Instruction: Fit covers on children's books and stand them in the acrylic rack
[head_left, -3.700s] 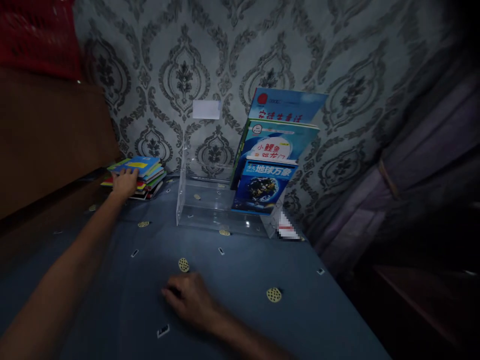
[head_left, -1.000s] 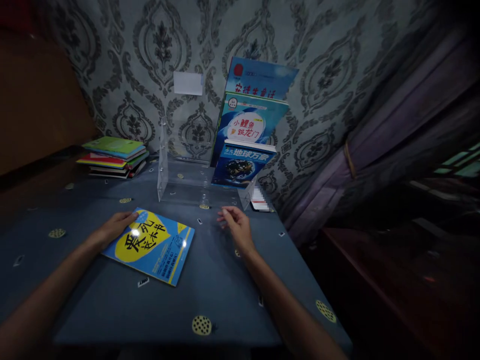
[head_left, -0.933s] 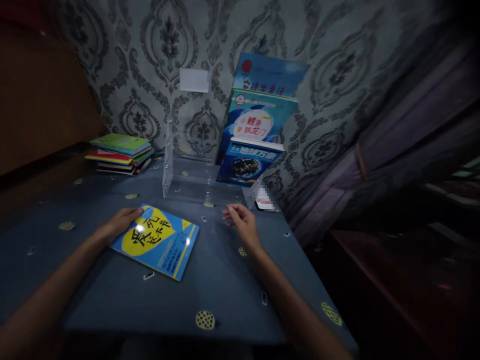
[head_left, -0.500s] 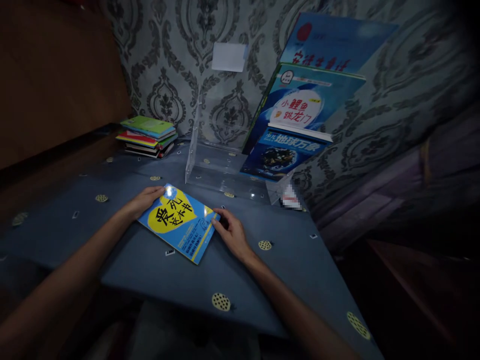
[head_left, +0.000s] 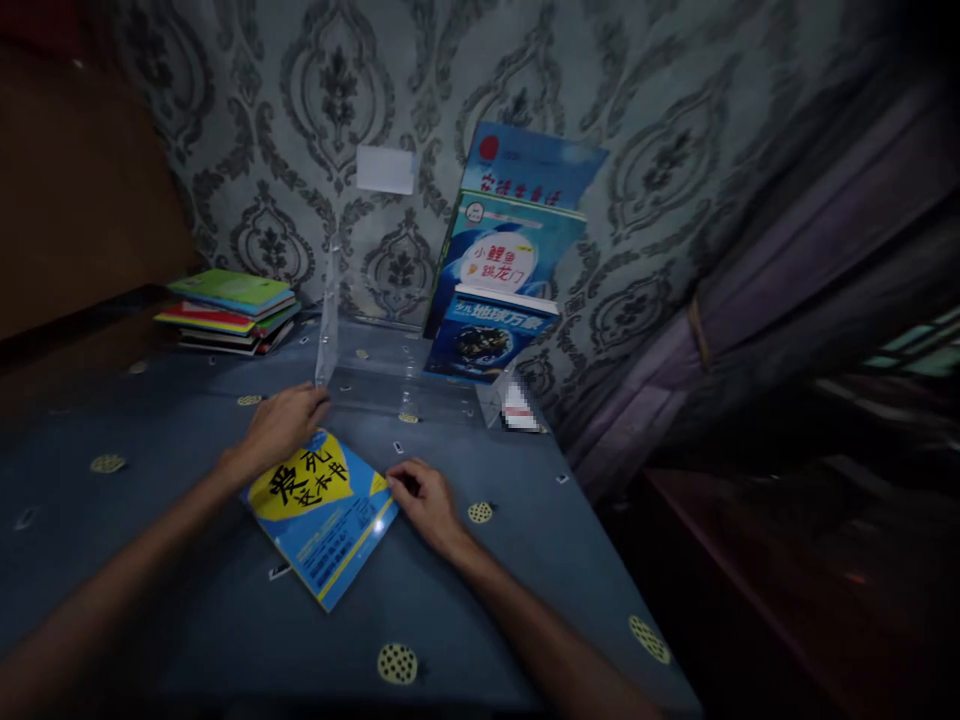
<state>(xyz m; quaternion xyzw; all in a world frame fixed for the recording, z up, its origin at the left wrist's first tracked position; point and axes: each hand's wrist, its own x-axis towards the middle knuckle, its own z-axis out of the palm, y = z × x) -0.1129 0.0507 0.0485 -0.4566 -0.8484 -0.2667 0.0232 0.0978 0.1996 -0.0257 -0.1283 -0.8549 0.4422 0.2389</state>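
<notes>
A blue paperback book with a yellow heart and black Chinese lettering lies at an angle on the table. My right hand pinches its right corner between thumb and fingers. Over the book's upper left edge reaches my left hand, its fingers stretched past the top corner towards the clear rack; its thumb is hidden. Just behind stands the transparent book rack. At the rack's right side, blue picture books rise in steps: a low front book, a middle one and a tall back one.
A stack of thin books lies at the back left of the table, which has a blue pineapple-print cover. A white card shows near the patterned wall. A blurred white item is beside the rack; a purple curtain hangs right.
My left hand has slid off the book's edge and forward past its top corner. My right hand keeps its corner. The view has swung to the right and up.
</notes>
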